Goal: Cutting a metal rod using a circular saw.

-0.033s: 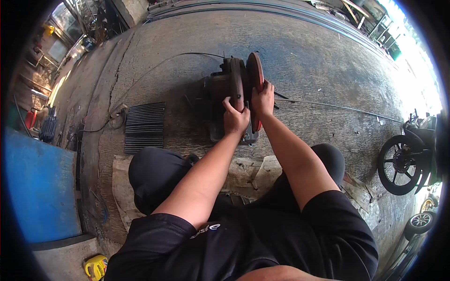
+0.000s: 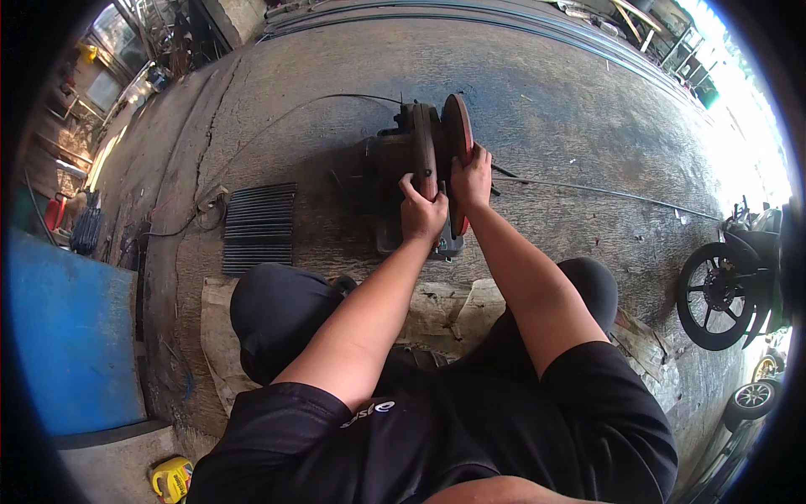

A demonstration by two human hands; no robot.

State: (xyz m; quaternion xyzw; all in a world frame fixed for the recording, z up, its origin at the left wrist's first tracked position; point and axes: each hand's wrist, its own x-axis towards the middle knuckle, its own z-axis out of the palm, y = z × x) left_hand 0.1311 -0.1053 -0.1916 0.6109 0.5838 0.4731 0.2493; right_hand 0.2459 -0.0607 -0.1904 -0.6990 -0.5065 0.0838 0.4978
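On the floor ahead of my knees stands a dark cut-off machine [image 2: 390,155] with a narrow curved guard [image 2: 424,143] over its front. A reddish round disc [image 2: 457,122] stands upright, edge toward me, along the guard's right side. My left hand [image 2: 424,214] is closed at the guard's lower end, with the fingers curled against it. Wrapped round the disc's near right edge are the fingers of my right hand [image 2: 473,181]. Whether the disc is fixed to the machine is hidden. Part of the metal base [image 2: 452,245] shows below my hands.
A row of dark metal rods [image 2: 260,227] lies left of the machine. A cable [image 2: 285,118] curves behind it, and a thin rod [image 2: 596,193] runs right toward a motorcycle wheel [image 2: 719,294]. Flattened cardboard [image 2: 437,315] lies under me. A blue panel [image 2: 71,328] stands at left.
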